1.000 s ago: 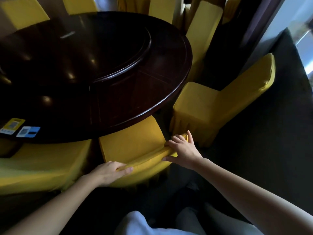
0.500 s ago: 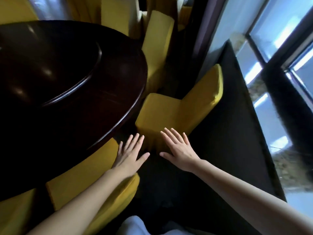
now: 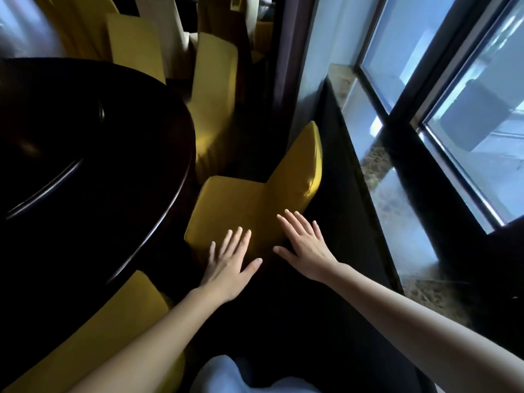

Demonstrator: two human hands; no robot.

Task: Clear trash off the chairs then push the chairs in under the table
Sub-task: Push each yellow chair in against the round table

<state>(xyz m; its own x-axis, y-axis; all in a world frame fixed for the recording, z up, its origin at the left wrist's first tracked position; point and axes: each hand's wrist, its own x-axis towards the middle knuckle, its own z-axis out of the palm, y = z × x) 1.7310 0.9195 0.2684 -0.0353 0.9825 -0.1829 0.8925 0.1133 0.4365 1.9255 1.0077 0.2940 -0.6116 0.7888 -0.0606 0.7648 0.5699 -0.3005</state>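
Note:
A yellow-covered chair (image 3: 243, 205) stands out from the dark round table (image 3: 85, 154), its seat bare and its backrest toward the window. My left hand (image 3: 229, 265) hovers flat with fingers spread over the seat's near edge. My right hand (image 3: 306, 245) is spread over the near side of the backrest. Neither hand holds anything. Another yellow chair (image 3: 93, 336) sits tucked under the table edge at the lower left. No trash shows on either seat.
More yellow chairs (image 3: 212, 89) ring the far side of the table. A dark low wall (image 3: 351, 211) and large windows (image 3: 453, 80) run along the right, leaving a narrow dark floor strip beside the chair. My pale trouser leg (image 3: 226, 375) shows at the bottom.
My hands let go of the tucked-in chair's backrest and moved right and forward, open, over the neighbouring chair. The view has swung right toward the window.

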